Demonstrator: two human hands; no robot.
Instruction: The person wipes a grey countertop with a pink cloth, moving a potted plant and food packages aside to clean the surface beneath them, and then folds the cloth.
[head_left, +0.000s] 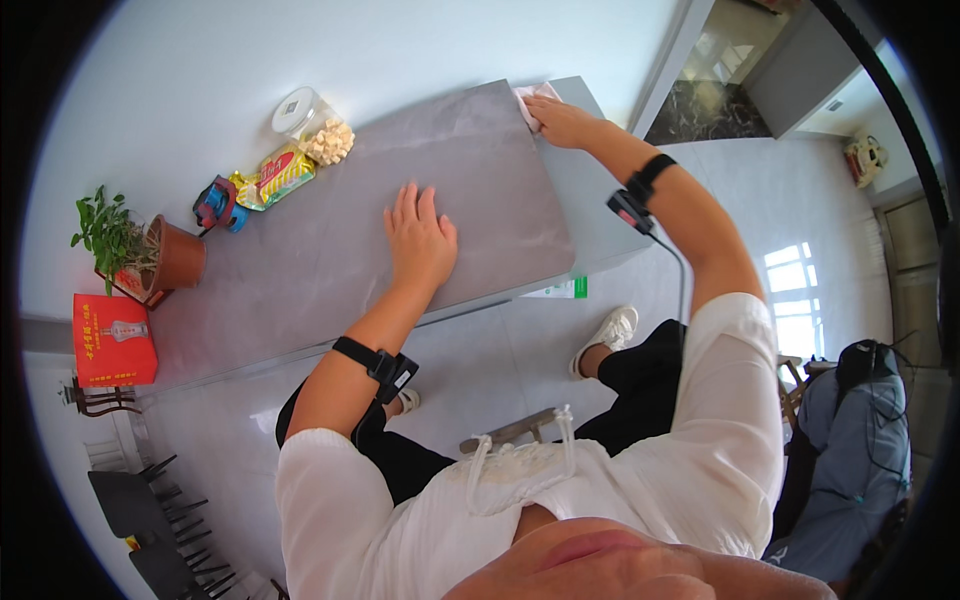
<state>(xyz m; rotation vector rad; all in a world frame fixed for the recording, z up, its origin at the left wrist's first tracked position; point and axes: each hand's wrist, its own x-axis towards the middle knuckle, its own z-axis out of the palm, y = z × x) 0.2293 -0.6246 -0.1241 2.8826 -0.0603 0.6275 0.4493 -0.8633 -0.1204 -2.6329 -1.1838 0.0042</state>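
My right hand (556, 120) presses a pale pink cloth (534, 103) down at the far right end of the cabinet, beside the edge of the grey stone-look top (487, 180). The cloth lies partly under its fingers, against the lower grey surface (574, 172). My left hand (421, 238) rests on the grey top near its middle, fingers a little apart, with nothing in it. Both forearms carry black straps with small devices.
Along the wall stand a clear plastic jar (304, 116) with beige cubes, a yellow striped food packet (279, 178), a blue and dark red object (221, 204), a potted plant (178, 253) and a red box (114, 341). A doorway wall edge (667, 67) rises beyond my right hand.
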